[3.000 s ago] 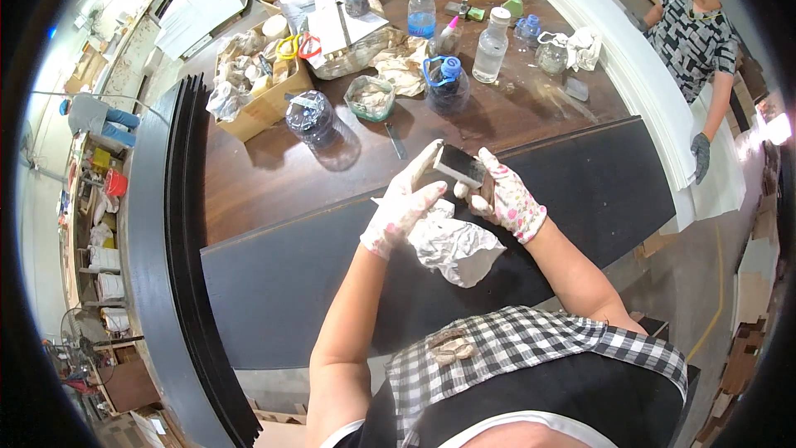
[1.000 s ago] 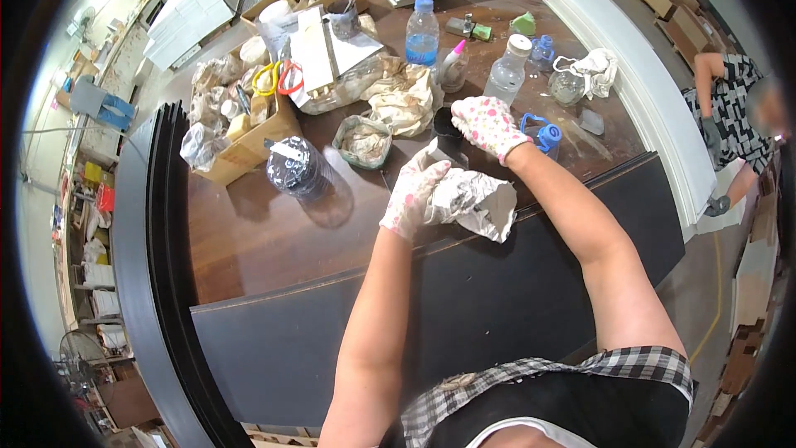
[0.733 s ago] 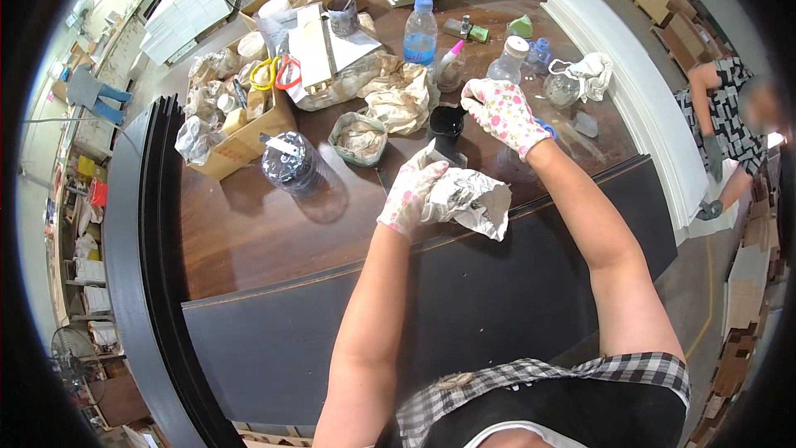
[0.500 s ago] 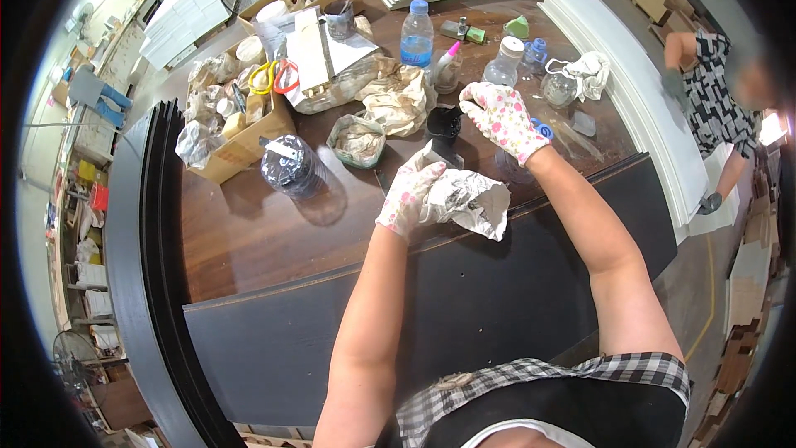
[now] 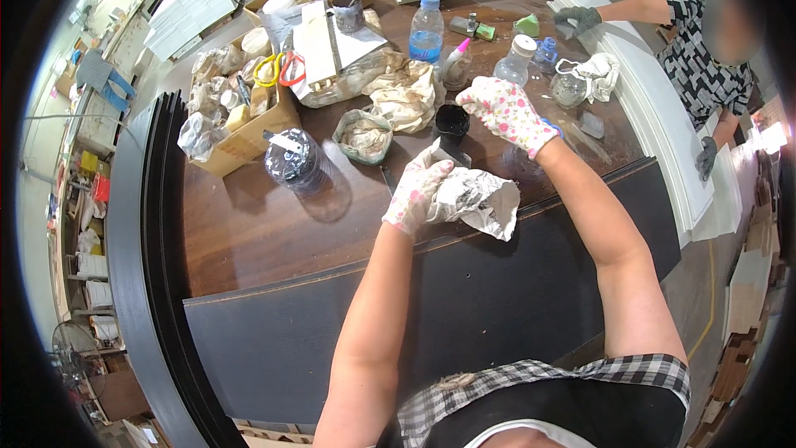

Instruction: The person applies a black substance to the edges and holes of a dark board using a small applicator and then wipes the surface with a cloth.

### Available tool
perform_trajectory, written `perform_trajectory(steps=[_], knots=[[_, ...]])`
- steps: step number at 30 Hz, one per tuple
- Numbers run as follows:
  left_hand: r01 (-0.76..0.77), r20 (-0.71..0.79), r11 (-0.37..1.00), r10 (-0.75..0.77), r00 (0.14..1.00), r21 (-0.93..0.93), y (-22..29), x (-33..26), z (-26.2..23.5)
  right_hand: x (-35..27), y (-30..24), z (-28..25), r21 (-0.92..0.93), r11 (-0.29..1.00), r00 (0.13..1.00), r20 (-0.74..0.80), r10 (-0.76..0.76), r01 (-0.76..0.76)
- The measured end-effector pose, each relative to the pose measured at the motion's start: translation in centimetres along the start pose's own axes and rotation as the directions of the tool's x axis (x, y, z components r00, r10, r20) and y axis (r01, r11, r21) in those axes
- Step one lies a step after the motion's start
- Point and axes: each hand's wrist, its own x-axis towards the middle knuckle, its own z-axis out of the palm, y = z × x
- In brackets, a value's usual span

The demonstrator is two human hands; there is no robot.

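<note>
We see our gloves (image 5: 417, 191) of thin printed cloth, matt. The rag (image 5: 481, 199) is crumpled, stained cloth. The table (image 5: 249, 224) is dark wood with a soft gloss; the panel (image 5: 464, 307) is black and matt. The bottle (image 5: 426, 29) is clear, glossy plastic; the box (image 5: 240, 141) is plain brown cardboard.

A stained crumpled rag (image 5: 477, 199) is gripped in the gloved left hand (image 5: 417, 192); the gloved right hand (image 5: 504, 113) is held just beside a small black pot (image 5: 452, 122).
</note>
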Motion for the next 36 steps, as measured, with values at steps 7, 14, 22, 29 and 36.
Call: perform_trajectory(steps=[7,14,22,29,36], knots=[[0.002,-0.028,0.998,-0.004,1.0,-0.058,-0.4,0.4,-0.2,0.5,-1.1,-0.9,-0.003,1.0,1.0,-0.002,0.0,0.0],[0.012,-0.027,0.992,-0.015,1.0,-0.124,-0.7,0.6,0.2,-0.1,-1.4,-1.4,-0.047,0.997,0.997,0.05,0.059,-0.056],[-0.002,-0.02,0.996,0.001,1.0,-0.089,-0.6,0.7,-0.2,0.6,-1.8,-1.7,0.08,0.979,0.981,0.063,0.184,-0.189],[-0.018,-0.036,0.997,0.016,0.999,-0.071,-0.3,0.3,0.0,0.6,-2.0,-1.7,0.131,0.955,0.963,0.085,0.256,-0.265],[-0.012,-0.041,0.998,0.01,0.999,-0.06,-0.3,0.4,-0.4,0.2,-2.7,-2.1,0.24,0.92,0.948,0.0,0.318,-0.308]])
